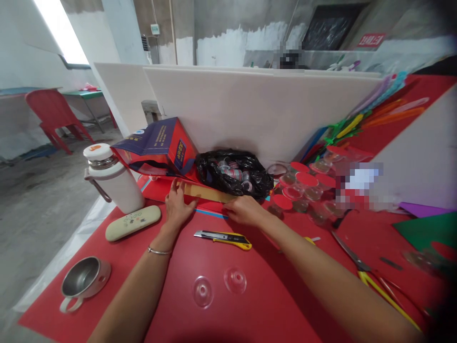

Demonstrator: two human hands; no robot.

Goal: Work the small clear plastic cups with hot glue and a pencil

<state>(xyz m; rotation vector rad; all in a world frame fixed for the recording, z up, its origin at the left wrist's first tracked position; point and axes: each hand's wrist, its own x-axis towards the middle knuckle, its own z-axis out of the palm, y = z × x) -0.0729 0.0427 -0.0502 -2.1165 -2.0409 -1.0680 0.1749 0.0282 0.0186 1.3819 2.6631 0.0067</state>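
Observation:
My left hand [177, 206] lies at the left end of a flat yellowish strip [209, 192], its thumb spread away from the fingers. My right hand [246, 209] is closed at the strip's right end; what its fingers pinch is hidden. Under both hands is red sheet material [157, 189] with a blue edge [212, 214]. Nearer to me lies a yellow utility knife [224, 238], blade end pointing left. Two clear plastic discs, a left disc [203, 291] and a right disc [235, 279], rest on the red table surface [178, 314].
At left stand a white thermos [116, 183], a spectacle case [134, 223] and a metal cup [84, 281]. A paper bag [153, 143] and black plastic bag [210, 174] sit behind my hands. Right are red-topped clear containers [306, 179] and scissors [360, 267]. White boards [250, 109] form a back wall.

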